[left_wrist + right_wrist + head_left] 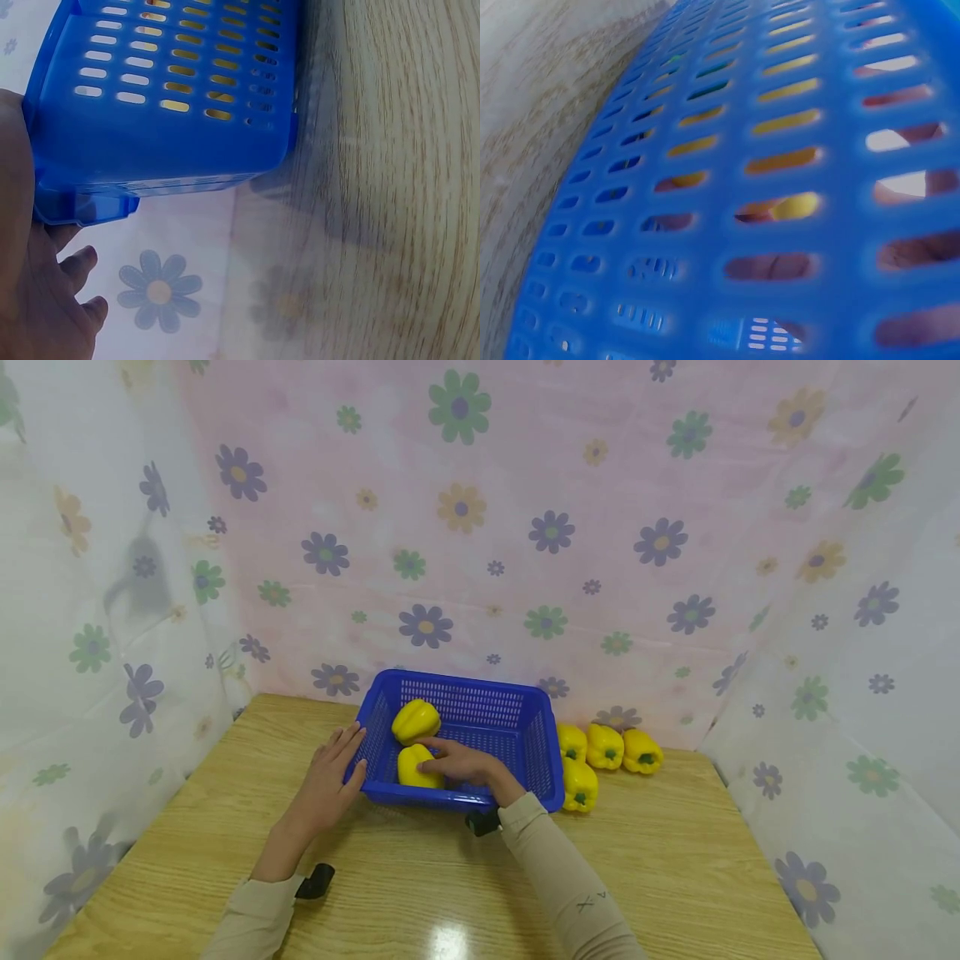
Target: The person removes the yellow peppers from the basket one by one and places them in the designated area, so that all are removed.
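A blue plastic basket (480, 800) with slotted walls stands on the table, two yellow bell peppers in its left half. My right hand (468, 764) reaches over the near wall and holds the nearer bell pepper (414, 767), thumb and index finger on its right side. Just behind it lies the other bell pepper (415, 720). My left hand (327, 783) rests on the basket's left rim, fingers extended along it and thumb by the near corner. In the right wrist view, the slotted basket wall (720, 165) hides most of the hand and pepper.
Several more yellow bell peppers (604, 747) lie on the wooden table (405, 877) against and beyond the basket's right side. Flower-printed cloth (510, 527) stands behind the table and along both sides.
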Action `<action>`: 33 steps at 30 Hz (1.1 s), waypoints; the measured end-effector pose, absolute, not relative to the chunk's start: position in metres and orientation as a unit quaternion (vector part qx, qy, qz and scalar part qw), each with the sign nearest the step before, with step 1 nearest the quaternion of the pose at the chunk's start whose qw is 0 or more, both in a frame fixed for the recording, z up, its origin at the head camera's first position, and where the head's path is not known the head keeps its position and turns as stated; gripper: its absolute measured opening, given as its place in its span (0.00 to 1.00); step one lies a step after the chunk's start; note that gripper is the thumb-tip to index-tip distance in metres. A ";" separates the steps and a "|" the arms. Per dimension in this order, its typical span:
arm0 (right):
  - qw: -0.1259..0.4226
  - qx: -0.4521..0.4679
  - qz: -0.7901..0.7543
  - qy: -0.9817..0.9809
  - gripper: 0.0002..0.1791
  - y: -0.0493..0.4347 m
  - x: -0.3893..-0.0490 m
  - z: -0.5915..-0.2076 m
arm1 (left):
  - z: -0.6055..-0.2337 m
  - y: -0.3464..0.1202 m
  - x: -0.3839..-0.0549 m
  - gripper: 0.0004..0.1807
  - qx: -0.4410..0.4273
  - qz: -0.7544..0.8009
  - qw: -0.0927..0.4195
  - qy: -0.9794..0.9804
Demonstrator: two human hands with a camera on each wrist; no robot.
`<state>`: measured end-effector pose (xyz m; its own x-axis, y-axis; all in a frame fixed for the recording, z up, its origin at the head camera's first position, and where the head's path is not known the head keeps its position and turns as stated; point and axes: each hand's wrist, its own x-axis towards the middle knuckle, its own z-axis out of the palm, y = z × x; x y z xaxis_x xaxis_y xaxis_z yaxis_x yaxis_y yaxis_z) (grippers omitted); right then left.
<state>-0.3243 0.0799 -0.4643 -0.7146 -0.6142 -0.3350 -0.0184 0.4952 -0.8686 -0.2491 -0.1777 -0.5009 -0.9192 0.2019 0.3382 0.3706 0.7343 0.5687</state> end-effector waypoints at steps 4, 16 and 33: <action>0.323 -0.199 -0.471 0.797 0.33 0.081 -0.325 -0.464 | -0.500 -0.177 -0.248 0.31 -0.154 -0.318 0.126 -0.927; 0.326 -0.164 -0.498 0.787 0.30 0.082 -0.322 -0.461 | -0.499 -0.176 -0.248 0.30 -0.152 -0.318 0.131 -0.927; 0.288 -0.133 -0.532 0.785 0.34 0.092 -0.319 -0.453 | -0.501 -0.174 -0.248 0.30 -0.149 -0.321 0.138 -0.925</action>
<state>-0.3192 0.0915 -0.4531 -0.7990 -0.5156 -0.3095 0.0968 0.3976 -0.9124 -0.2481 -0.1741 -0.5010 -0.9179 0.1865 0.3502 0.3635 0.7492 0.5537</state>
